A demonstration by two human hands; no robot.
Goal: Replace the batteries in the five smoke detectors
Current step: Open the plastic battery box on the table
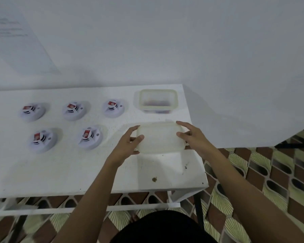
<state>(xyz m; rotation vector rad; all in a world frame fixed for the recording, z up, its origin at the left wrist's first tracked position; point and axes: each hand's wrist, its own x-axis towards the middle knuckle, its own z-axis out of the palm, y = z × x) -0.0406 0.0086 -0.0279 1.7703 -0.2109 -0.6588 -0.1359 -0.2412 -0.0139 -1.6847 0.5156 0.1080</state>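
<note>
Left hand point(128, 146) and right hand point(194, 137): we're gripping lid point(160, 138) by short ends, both curled round rim. Open container point(158, 100) sitting just beyond, contents blurred. Five smoke detectors point(89, 139) lying left of left hand. Right hand working beside table point(60, 172) edge; we're risking lid tipping off.

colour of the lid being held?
Lid: translucent off-white, faintly yellowed. Shows best in the head view.

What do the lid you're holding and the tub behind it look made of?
Lid: likely plastic, frosted and yellowish-white, with a milky, matte look and a moulded rim. Tub: seemingly the same cloudy plastic; reddish contents show blurred through its wall.
</note>
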